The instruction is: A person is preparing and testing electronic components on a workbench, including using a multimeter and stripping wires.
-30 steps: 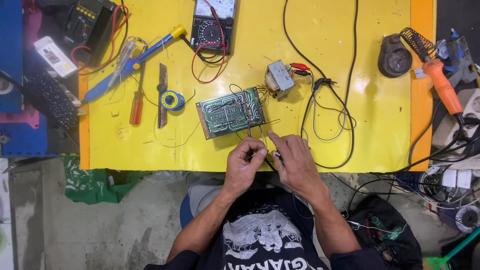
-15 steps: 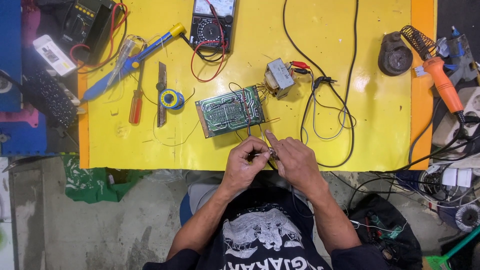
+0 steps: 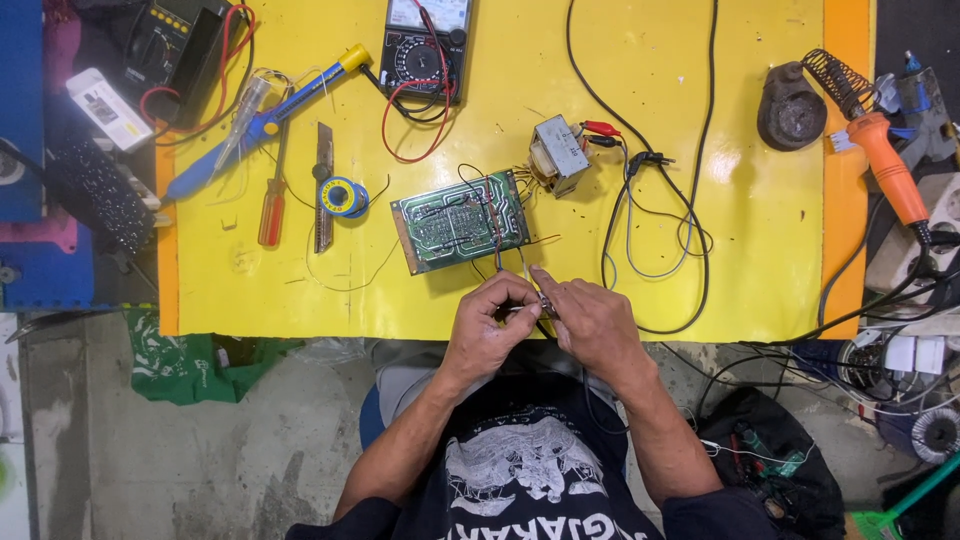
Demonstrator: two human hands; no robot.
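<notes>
We see the left hand (image 3: 492, 322) and right hand (image 3: 590, 320) pressed together at the table's (image 3: 760, 250) near edge, fingertips pinching thin wires (image 3: 512, 262), perhaps with a small metal tool between them. Those leads run slack to the green circuit board (image 3: 460, 220) just beyond, whose wires reach the boxy metal transformer (image 3: 558, 155).

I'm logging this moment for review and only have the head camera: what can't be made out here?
- What the left hand and right hand pinch: fingers cover it, so each grip is unclear.
- Which thin wires from the green circuit board reach the hands: too small.
- Analog meter: its top is cut off by the upper edge.
- Green item at bottom right: cut off by the corner.
</notes>
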